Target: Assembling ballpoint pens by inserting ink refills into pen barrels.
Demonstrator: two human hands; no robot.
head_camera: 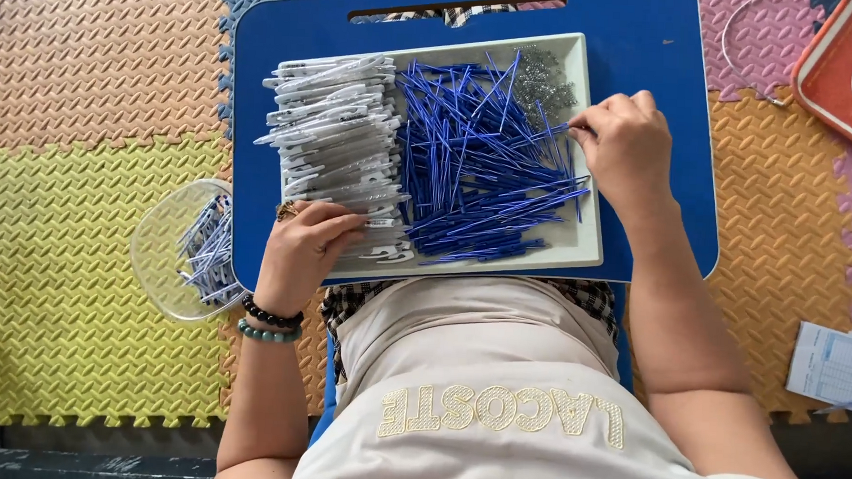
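Left hand (303,248) grip rests loose on white pen barrels (339,145); right hand (626,143) pinches a blue refill (487,156), whose pile runs leftward between both grips.

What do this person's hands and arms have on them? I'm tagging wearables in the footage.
Both forearms are bare, with no sleeves in view. The left hand wears a gold-coloured ring, and its wrist carries two beaded bracelets: a black bead bracelet and a green bead bracelet beside it. The right hand shows no ring, watch or bracelet.

Blue refills (477,165), white barrels (339,149) in tray
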